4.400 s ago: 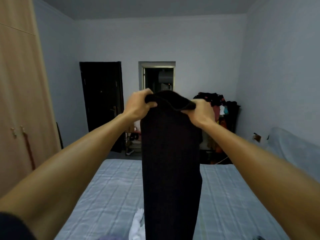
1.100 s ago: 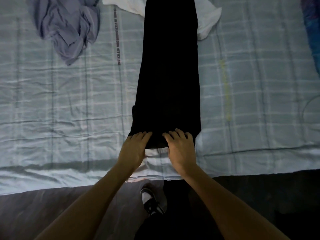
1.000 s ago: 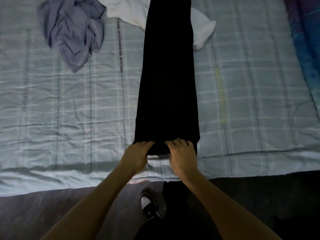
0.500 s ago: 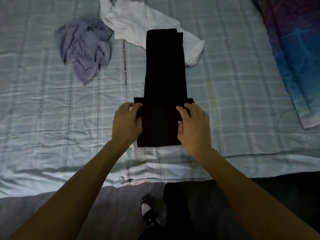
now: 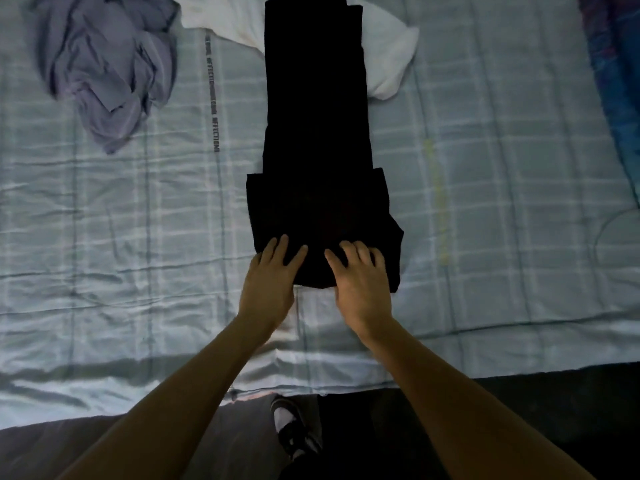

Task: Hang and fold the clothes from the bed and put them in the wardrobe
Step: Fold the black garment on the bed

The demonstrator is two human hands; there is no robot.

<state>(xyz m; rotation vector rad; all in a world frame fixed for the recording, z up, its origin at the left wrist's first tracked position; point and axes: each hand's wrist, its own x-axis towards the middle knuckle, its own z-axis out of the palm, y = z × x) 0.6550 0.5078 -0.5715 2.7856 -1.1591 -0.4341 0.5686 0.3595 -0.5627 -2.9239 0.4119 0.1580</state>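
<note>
The bed [image 5: 104, 237] fills most of the view, covered in a pale checked sheet with creases; its near edge runs across below the black garment [image 5: 315, 133], and its other sides are cut off. The black garment lies lengthwise in the middle of the bed, a long narrow strip with a wider doubled layer at its near end (too dark to make out seams or what kind of clothing it is). Its far end runs out of the top of the view.

Left of the black garment, well apart, lies a crumpled lavender garment [image 5: 107, 71]. A white garment [image 5: 388, 53] sits partly hidden under the black garment's far end. Far to its right, a blue patterned cloth [image 5: 620, 81] is cut by the frame.

The left hand [image 5: 270, 278] and right hand [image 5: 360, 282] lie flat on the black garment's near end, fingers spread, grasping nothing.

Below it, a dark-and-white shoe [image 5: 294, 431] stands on the floor.

Just left of it, grey print [image 5: 215, 133] on the sheet reads "AFFECTIONS"; the word above it is blurred.
</note>
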